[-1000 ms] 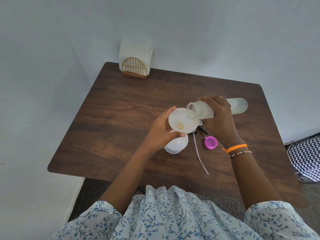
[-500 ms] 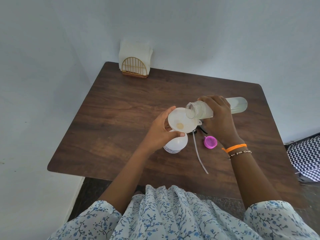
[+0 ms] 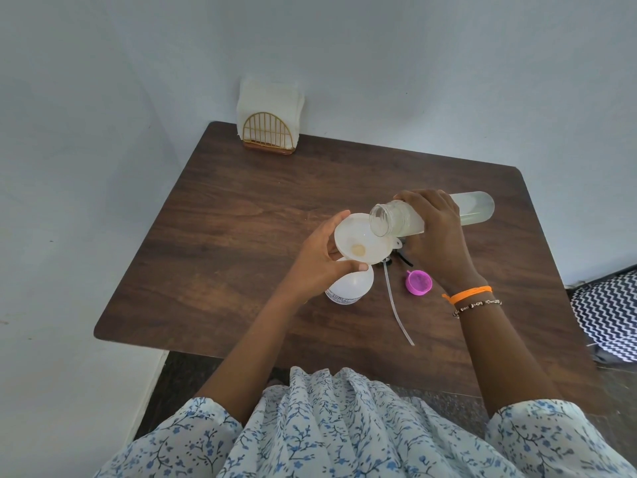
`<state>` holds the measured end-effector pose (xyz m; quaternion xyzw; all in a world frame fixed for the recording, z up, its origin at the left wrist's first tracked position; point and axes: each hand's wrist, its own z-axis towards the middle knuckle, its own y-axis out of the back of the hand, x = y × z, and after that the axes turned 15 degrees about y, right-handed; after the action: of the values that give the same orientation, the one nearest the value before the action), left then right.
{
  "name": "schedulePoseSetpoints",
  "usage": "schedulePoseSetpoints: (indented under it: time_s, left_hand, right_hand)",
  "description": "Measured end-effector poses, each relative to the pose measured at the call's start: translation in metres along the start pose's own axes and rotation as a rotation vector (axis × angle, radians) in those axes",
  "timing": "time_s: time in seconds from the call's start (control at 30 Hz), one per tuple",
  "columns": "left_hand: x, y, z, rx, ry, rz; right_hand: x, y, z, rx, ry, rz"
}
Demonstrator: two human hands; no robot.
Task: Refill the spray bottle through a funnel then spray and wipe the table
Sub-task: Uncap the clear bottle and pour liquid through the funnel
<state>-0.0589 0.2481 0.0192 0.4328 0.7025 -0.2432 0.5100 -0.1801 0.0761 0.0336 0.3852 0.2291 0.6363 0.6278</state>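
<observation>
A napkin holder (image 3: 268, 134), stuffed w/ white napkins, is being kept at the far left corner of the table (image 3: 213, 236), well apart from the work. Near the centre, a pink cap (image 3: 418, 282) is lying open side up, and just left of it a clear dip tube (image 3: 396, 305) is running toward the near edge; its black sprayer head is mostly being hidden by the funnel (image 3: 362, 239).

The funnel is being steadied on the neck of the white bottle (image 3: 350, 288) by the left hand (image 3: 319, 262), thumb and fingers curled round its rim. A little pale liquid is sitting at the funnel's bottom. The bottle is standing upright; its fill level can't be told.

A clear jar (image 3: 431, 217) is being gripped round its middle by the right hand (image 3: 437, 236), tipped nearly flat, mouth over the funnel's far-right rim. Cloudy liquid is lying along its lower side.
</observation>
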Motion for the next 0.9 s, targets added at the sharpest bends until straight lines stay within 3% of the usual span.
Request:
schedulePoseSetpoints:
  time_s: [0.9]
  left_hand:
    - [-0.0013, 0.0, 0.0006, -0.02, 0.014, 0.04]
  right_hand:
    - [0.0018, 0.0008, 0.0005, 0.011, 0.004, -0.014]
